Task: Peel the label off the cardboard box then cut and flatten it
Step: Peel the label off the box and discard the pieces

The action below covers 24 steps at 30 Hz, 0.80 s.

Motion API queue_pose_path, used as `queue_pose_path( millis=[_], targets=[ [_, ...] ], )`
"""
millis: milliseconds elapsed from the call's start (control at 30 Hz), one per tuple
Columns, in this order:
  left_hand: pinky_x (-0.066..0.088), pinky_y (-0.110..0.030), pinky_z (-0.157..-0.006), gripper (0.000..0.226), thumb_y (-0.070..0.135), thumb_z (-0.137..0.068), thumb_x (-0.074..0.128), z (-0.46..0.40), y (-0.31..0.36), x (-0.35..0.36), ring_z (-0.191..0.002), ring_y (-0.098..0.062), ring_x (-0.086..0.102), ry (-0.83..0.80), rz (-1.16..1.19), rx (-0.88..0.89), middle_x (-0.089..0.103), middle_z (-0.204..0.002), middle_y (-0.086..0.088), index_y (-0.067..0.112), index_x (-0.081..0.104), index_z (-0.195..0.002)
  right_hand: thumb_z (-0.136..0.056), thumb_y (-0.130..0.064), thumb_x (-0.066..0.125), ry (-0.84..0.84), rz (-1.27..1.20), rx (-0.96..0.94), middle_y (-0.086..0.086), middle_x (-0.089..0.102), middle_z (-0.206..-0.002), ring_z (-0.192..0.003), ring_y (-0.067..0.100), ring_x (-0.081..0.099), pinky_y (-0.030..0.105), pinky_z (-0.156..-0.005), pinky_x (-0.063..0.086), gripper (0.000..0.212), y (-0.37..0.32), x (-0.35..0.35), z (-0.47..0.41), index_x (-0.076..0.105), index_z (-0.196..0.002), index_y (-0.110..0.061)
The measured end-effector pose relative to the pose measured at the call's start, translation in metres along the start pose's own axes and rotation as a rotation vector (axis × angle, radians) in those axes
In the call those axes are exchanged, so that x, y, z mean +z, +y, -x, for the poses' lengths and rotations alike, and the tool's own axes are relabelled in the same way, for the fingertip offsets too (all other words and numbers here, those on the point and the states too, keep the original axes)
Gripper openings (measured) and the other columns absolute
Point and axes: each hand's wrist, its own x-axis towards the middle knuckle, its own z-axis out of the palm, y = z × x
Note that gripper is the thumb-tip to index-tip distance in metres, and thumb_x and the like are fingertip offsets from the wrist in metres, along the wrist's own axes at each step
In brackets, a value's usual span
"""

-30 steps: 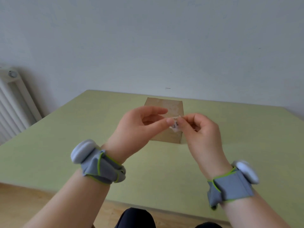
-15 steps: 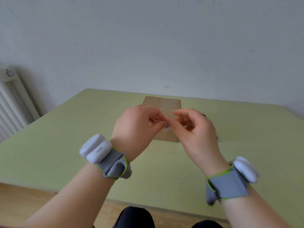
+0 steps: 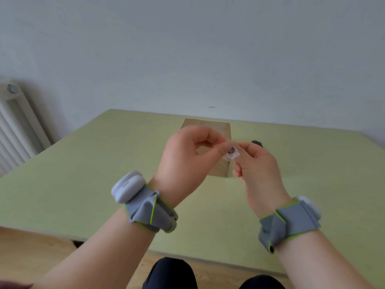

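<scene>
A small brown cardboard box (image 3: 223,130) stands on the green table (image 3: 104,163), partly hidden behind my hands. Above the table, in front of the box, both hands hold a small crumpled white label (image 3: 230,154) with dark print. My left hand (image 3: 187,159) pinches its left side between thumb and fingers. My right hand (image 3: 258,163) pinches its right side, the other fingers curled. The label is off the box.
A dark object (image 3: 257,143) lies on the table just behind my right hand, mostly hidden. A white radiator (image 3: 14,126) stands at the left against the wall. The table's near edge runs above my knees; wooden floor shows below.
Both hands have kept working the label between their fingertips, and they have shifted slightly apart and turned. The label now shows more between them. The box has not moved.
</scene>
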Motion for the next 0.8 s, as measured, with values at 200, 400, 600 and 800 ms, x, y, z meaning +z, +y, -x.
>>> queue_pose_path(
  millis=[200, 400, 600, 800],
  targets=[
    [0.054, -0.020, -0.071, 0.010, 0.017, -0.079, 0.073, 0.002, -0.013, 0.012, -0.074, -0.006, 0.067, 0.053, 0.165, -0.168, 0.072, -0.081, 0.002, 0.015, 0.068, -0.088, -0.087, -0.015, 0.059, -0.168, -0.288, 0.131, -0.005, 0.053, -0.051, -0.048, 0.009, 0.042, 0.019, -0.047, 0.035, 0.016, -0.012, 0.011, 0.011, 0.061, -0.071, -0.012],
    [0.049, -0.012, -0.066, 0.005, 0.019, -0.084, 0.068, 0.001, -0.018, 0.011, -0.068, -0.003, 0.065, 0.096, 0.130, -0.184, 0.071, -0.072, 0.005, 0.017, 0.070, -0.079, -0.089, -0.014, 0.054, -0.223, -0.375, 0.199, 0.004, 0.057, -0.056, -0.050, 0.014, 0.046, 0.023, -0.051, 0.036, 0.022, -0.016, 0.013, 0.016, 0.062, -0.069, -0.011],
    [0.046, -0.014, -0.060, 0.019, 0.021, -0.084, 0.068, 0.001, -0.023, 0.006, -0.059, 0.001, 0.058, 0.149, -0.013, -0.100, 0.065, -0.064, 0.013, 0.030, 0.062, -0.068, -0.081, -0.024, 0.062, -0.198, -0.312, 0.182, 0.001, 0.051, -0.057, -0.053, 0.013, 0.039, 0.025, -0.052, 0.032, 0.017, -0.013, 0.011, 0.016, 0.063, -0.070, -0.012],
    [0.046, -0.014, -0.060, 0.013, 0.021, -0.084, 0.068, 0.002, -0.020, 0.007, -0.059, 0.000, 0.057, 0.138, 0.060, -0.144, 0.065, -0.064, 0.009, 0.022, 0.065, -0.071, -0.079, -0.018, 0.069, -0.085, 0.006, -0.114, -0.004, 0.057, -0.056, -0.055, 0.010, 0.047, 0.023, -0.054, 0.039, 0.013, -0.011, 0.009, 0.016, 0.067, -0.067, -0.015]
  ],
)
